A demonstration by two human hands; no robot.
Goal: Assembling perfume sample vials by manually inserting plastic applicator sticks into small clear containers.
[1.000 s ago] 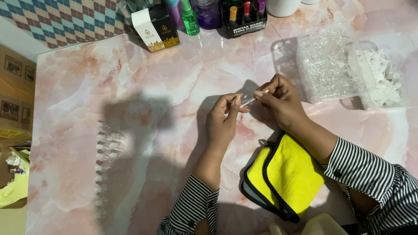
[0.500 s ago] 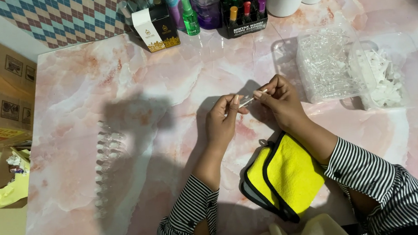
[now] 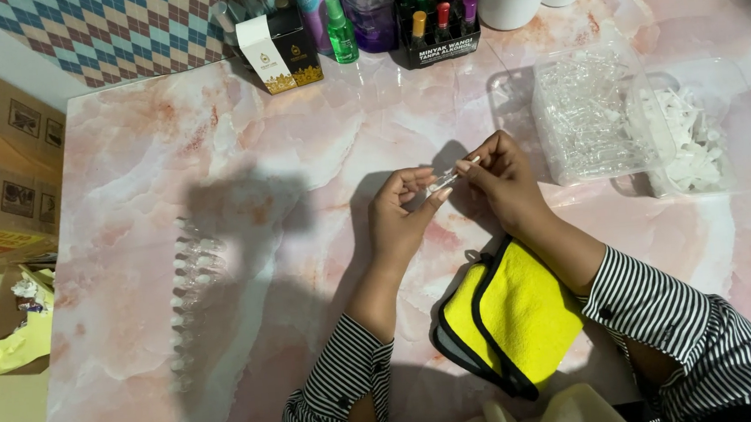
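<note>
Holding a tiny clear glass vial (image 3: 446,179) between both hands, just above the glossy pink marble table (image 3: 236,142). The left hand (image 3: 401,218) pinches one end with its fingertips and the right hand (image 3: 500,179) pinches the other, so both grips are closed on the vial, which sits slanted in the gap between them. Right under the right wrist lies a soft fuzzy yellow cloth (image 3: 513,312) with a black edge, folded flat. Off to the right there's a clear plastic tub (image 3: 587,114) crammed with more little clear vials, and just beside it another see-through tub (image 3: 687,142) full of small white plastic caps. On the left side of the table a neat row of finished vials (image 3: 188,302) lies in shadow. Both sleeves are black-and-white striped.
</note>
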